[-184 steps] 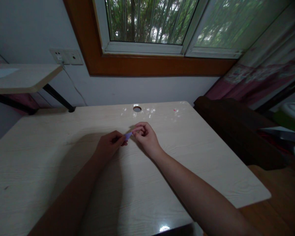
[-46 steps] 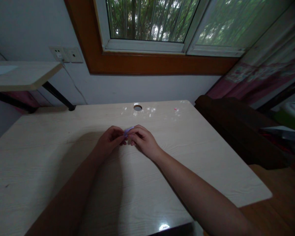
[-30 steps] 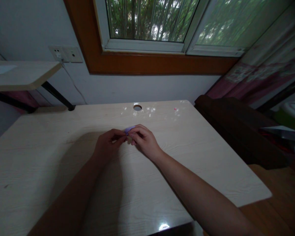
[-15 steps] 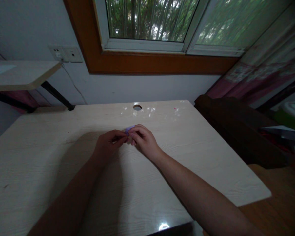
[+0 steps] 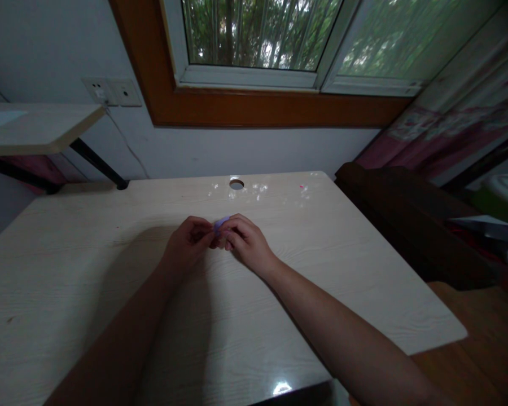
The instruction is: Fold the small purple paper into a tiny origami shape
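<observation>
A small purple piece [image 5: 220, 223], perhaps folded paper, is pinched between the fingertips of both hands over the middle of a pale wooden desk [image 5: 88, 270]. My left hand [image 5: 188, 243] is curled with its fingers closed on the left end of the piece. My right hand [image 5: 246, 243] is curled too, thumb and forefinger closed on the right end. Most of the purple piece is hidden by the fingers. Both hands rest low, on or just over the desktop.
A round cable hole [image 5: 236, 184] sits near the desk's far edge. A shelf [image 5: 38, 128] on black brackets juts out at the upper left, below wall sockets [image 5: 112, 92]. A dark brown padded seat [image 5: 410, 220] stands right of the desk. A window [image 5: 258, 39] lies ahead.
The hands have closed in on each other since the oldest frame, and more of the purple piece is covered. Over the last second the left fingers shifted slightly; the hands stay in place.
</observation>
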Available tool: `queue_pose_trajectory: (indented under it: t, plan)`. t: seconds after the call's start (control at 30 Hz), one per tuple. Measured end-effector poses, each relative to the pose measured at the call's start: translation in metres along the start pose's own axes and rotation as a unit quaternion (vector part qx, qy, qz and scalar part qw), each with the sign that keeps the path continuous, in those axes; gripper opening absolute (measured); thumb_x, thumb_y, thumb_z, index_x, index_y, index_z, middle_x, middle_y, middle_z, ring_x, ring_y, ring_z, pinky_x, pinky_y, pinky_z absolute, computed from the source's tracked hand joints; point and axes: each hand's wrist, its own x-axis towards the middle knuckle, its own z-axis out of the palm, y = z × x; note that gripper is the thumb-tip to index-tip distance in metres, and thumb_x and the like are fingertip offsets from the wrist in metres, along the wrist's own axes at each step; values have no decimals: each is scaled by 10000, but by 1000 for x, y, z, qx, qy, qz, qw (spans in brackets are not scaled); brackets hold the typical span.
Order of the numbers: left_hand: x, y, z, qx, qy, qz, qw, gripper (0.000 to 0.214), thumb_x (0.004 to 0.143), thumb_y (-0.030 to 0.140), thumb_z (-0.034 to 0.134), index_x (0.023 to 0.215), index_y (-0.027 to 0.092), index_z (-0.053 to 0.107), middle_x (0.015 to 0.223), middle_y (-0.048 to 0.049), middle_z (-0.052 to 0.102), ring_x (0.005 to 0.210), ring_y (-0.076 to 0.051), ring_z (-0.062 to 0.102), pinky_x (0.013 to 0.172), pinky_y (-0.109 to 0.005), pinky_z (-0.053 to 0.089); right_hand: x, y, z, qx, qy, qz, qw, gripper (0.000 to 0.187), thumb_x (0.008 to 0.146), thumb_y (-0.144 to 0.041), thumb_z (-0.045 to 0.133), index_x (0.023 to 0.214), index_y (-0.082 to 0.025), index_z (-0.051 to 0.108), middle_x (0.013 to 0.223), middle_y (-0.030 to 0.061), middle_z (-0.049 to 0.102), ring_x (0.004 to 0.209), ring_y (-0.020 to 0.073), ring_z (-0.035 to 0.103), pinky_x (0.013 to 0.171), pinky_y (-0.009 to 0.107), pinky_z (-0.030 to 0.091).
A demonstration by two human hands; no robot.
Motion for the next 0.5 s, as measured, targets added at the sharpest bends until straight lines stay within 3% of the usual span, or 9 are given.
queue_pose_trajectory:
  t: [0.5]
  plan:
    - [-2, -11, -5, 47, -17, 33, 998, 265, 828, 314, 724, 987, 185, 556, 838, -36, 735, 763, -187, 739, 751, -324, 595, 2, 3, 1, -28, 9, 1, 1000, 111, 952, -290, 570, 961, -215, 652, 926, 27, 606, 645, 89, 596, 661, 255, 509]
